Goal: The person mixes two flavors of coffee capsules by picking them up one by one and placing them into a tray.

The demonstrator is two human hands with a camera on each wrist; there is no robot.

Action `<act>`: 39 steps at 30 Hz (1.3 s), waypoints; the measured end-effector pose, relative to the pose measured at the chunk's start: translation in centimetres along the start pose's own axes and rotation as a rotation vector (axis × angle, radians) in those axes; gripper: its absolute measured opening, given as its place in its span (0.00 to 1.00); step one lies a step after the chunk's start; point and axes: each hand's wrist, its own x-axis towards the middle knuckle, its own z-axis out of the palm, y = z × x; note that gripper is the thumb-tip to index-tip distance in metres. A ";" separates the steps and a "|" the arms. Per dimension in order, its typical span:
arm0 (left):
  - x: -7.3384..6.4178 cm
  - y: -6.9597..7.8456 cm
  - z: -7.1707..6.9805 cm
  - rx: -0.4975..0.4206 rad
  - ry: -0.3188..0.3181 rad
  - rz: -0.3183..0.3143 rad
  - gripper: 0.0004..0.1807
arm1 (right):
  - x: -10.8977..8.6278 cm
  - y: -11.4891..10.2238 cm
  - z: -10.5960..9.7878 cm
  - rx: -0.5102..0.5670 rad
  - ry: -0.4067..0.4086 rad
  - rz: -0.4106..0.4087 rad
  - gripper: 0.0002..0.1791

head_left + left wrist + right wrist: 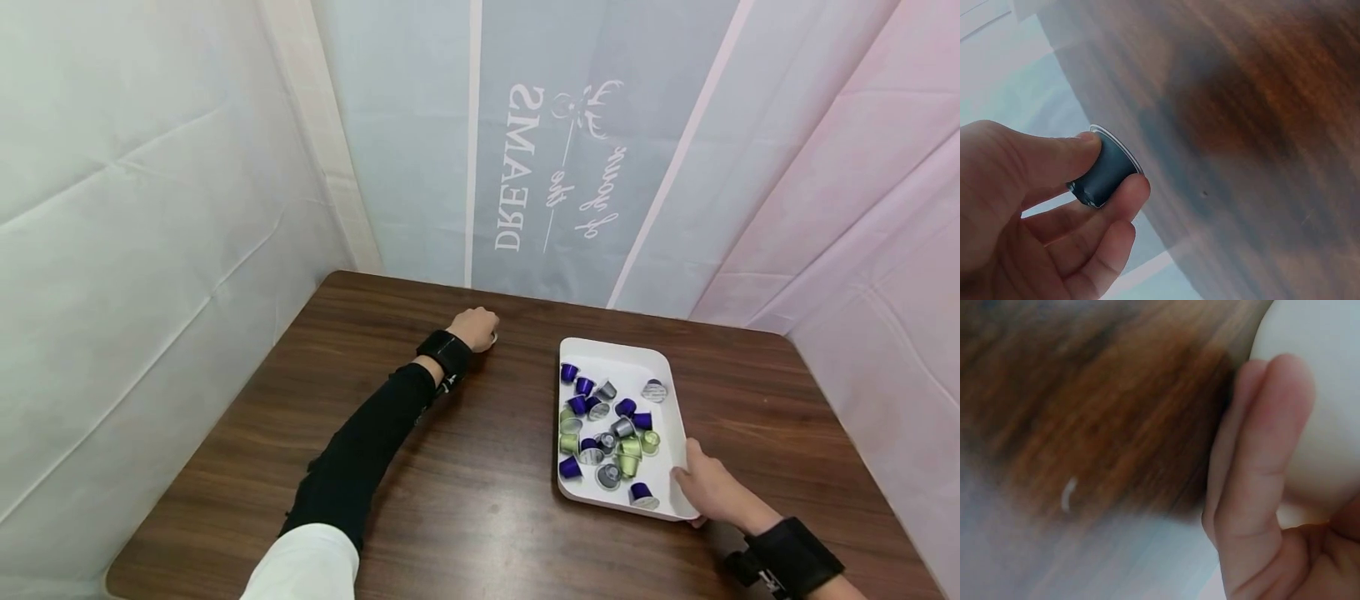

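Above the far part of the table, my left hand [474, 328] pinches a dark blue-grey coffee capsule [1109, 170] between thumb and fingers. The left wrist view shows the capsule's silvery rim turned toward the table; in the head view the hand hides most of it. A white tray [678, 467] lies to the right with several purple, green and grey coffee capsules inside. My right hand [716, 490] grips the tray's near right corner, thumb over the rim. In the right wrist view its fingers [1260, 444] lie along the outside of the tray wall [1322, 412].
The brown wooden table [465, 500] reaches up to hanging cloth on the far side and both flanks. White mirrored lettering [517, 167] marks the far cloth [420, 150]. Most capsules crowd the left and middle of the tray.
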 end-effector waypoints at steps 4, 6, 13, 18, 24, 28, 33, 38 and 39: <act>-0.2 0.2 -0.7 -0.009 0.029 0.024 0.10 | 0.0 0.0 0.0 0.003 -0.008 0.011 0.21; -0.5 0.5 -1.2 -0.029 0.039 0.045 0.10 | 0.0 0.0 0.0 0.007 -0.014 0.013 0.21; -0.7 2.0 -2.1 -0.102 0.085 0.123 0.11 | 0.0 -0.1 -0.2 0.012 -0.026 0.023 0.22; -0.5 3.9 -2.5 -0.076 0.101 0.209 0.11 | 0.0 -0.1 -0.1 0.016 -0.017 0.006 0.21; -0.3 6.2 -2.9 -0.088 0.091 0.260 0.09 | 0.0 -0.1 0.1 0.021 -0.013 0.011 0.21; -0.2 7.6 -3.0 -0.095 0.068 0.273 0.09 | 0.1 -0.1 0.3 0.016 -0.026 0.024 0.23; -0.1 9.5 -3.4 -0.107 0.052 0.324 0.07 | 0.2 -0.1 0.3 0.008 -0.022 0.013 0.24; 0.0 11.3 -3.7 -0.089 0.019 0.375 0.08 | 0.1 -0.2 0.1 0.004 -0.017 0.015 0.24; 0.0 11.7 -3.7 -0.089 0.013 0.380 0.08 | 0.1 -0.2 0.1 0.004 -0.017 0.018 0.24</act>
